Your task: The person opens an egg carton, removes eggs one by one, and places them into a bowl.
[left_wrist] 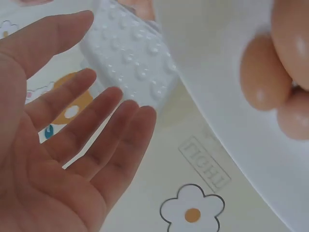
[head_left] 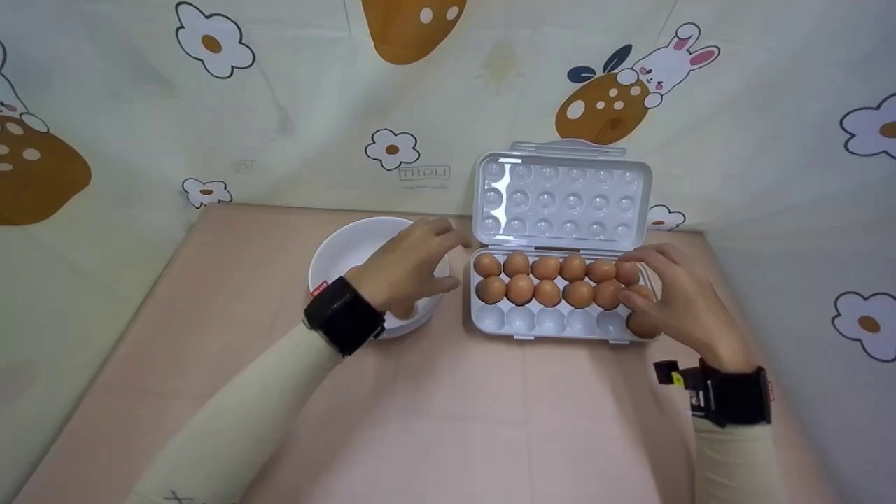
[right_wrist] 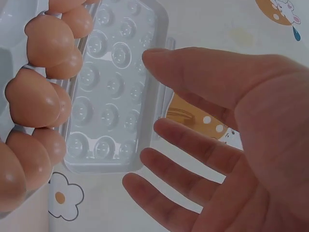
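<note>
A white plastic egg box (head_left: 518,329) stands with its dimpled lid (head_left: 560,217) raised at the back. Brown eggs (head_left: 519,289) fill its two rear rows, and one more egg (head_left: 640,324) sits at the right end of the front row, beside bare cups. My right hand (head_left: 689,308) is spread over the box's right end, fingertips close to the eggs there; whether they touch cannot be told. In the right wrist view nothing lies between its fingers. My left hand (head_left: 406,266) hovers over a white bowl (head_left: 336,245), fingers apart and holding nothing. Several eggs (left_wrist: 265,72) lie in the bowl, partly hidden by that hand.
Bowl and box stand side by side on a pinkish-beige table (head_left: 448,420), near its back edge. Behind them hangs a cream sheet (head_left: 301,105) printed with flowers and rabbits. Each wrist wears a black camera strap (head_left: 343,316).
</note>
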`<state>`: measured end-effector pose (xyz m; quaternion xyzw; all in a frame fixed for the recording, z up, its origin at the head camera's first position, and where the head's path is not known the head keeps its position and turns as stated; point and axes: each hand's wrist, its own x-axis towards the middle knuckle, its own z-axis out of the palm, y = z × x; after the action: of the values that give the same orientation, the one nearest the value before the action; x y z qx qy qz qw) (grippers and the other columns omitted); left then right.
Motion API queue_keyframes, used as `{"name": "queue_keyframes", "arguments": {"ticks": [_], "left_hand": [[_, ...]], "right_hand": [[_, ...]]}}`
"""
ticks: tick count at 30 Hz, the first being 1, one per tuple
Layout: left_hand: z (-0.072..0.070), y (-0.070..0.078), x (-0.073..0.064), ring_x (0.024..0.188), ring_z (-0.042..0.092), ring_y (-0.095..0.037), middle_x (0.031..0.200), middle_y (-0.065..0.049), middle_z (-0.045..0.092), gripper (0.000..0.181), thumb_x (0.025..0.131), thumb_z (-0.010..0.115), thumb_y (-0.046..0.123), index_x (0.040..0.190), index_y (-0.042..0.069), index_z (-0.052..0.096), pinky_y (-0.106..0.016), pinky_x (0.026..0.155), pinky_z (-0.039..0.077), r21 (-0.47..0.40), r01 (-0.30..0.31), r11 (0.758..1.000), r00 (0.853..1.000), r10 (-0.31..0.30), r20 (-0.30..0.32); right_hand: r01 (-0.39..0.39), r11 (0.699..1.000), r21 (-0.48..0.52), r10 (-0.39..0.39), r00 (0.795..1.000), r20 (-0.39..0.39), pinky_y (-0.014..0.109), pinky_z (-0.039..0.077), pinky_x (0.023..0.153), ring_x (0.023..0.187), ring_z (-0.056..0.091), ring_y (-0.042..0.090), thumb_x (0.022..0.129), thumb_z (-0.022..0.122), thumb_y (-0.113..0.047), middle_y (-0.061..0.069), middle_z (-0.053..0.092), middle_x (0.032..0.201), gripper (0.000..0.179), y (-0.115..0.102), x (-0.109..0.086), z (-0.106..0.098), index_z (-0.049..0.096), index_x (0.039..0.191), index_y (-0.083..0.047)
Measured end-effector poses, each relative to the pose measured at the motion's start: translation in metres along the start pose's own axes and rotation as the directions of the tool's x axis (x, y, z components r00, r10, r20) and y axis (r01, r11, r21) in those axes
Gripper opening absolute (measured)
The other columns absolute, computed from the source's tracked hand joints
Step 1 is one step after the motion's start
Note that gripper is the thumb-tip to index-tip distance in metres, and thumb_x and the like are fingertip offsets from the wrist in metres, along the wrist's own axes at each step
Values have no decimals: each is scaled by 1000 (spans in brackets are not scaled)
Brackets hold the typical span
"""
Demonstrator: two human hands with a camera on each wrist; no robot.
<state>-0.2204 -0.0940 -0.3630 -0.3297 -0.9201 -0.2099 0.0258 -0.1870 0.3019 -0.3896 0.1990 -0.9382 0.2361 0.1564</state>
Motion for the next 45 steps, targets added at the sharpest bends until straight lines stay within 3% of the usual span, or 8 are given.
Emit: {"name": "queue_keyframes", "arguments": {"ticks": [3,10,15,19,26,30,35,45], "left_hand": [[8,9,-1,128,56,-25,136,-6,63,49,90,84,15,137,14,67,-39,109,49,-32,-61,998,995,59,-75],[35,29,-2,128,55,-22,141,-4,60,56,91,85,22,142,16,63,-37,109,48,-92,-98,991,984,82,-160],[58,37,0,129,54,-18,142,-2,59,62,91,86,23,147,21,59,-33,106,51,-137,-131,982,976,103,-191],[74,38,3,127,55,-18,137,-3,60,64,90,87,22,147,19,58,-31,105,52,-149,-171,974,960,131,-247],[91,36,5,123,56,-18,131,-3,61,56,87,89,22,137,17,63,-33,107,48,-168,-205,964,937,143,-319],[97,36,4,120,57,-19,130,-2,61,53,87,89,21,134,18,65,-35,105,48,-189,-192,963,942,127,-310],[100,36,4,121,58,-21,132,-2,60,54,88,89,24,136,20,64,-38,106,48,-192,-168,967,952,109,-286],[103,35,3,123,57,-21,135,-2,59,56,89,89,25,139,22,64,-38,106,49,-196,-127,972,966,77,-246]], "right_hand": [[-37,999,2,37,999,30,52,46,99,122,57,34,84,85,0,15,66,128,44,3,-3,-2,71,125,-7],[-101,994,-41,105,989,104,59,51,95,115,59,41,83,84,-2,23,63,127,47,9,-7,-4,70,128,-1],[-224,973,-59,232,948,217,64,50,98,114,58,45,84,84,-9,27,59,130,54,12,-9,-5,66,134,4],[-281,957,-70,290,914,284,64,50,98,113,57,46,85,81,-12,28,56,134,58,14,-9,-6,63,138,5],[-266,962,-65,273,916,294,52,48,88,103,56,40,85,81,-13,24,59,120,44,21,-11,-2,70,125,1],[-298,953,-49,298,903,310,46,45,86,101,55,36,84,82,-13,19,60,113,30,25,-14,1,76,112,-6],[-342,938,-49,338,877,341,44,47,83,97,55,34,84,80,-12,18,60,111,25,29,-13,6,76,109,-7],[-269,962,-54,271,902,337,36,40,67,79,51,26,81,69,2,9,56,82,12,29,-10,13,71,90,-4]]}}
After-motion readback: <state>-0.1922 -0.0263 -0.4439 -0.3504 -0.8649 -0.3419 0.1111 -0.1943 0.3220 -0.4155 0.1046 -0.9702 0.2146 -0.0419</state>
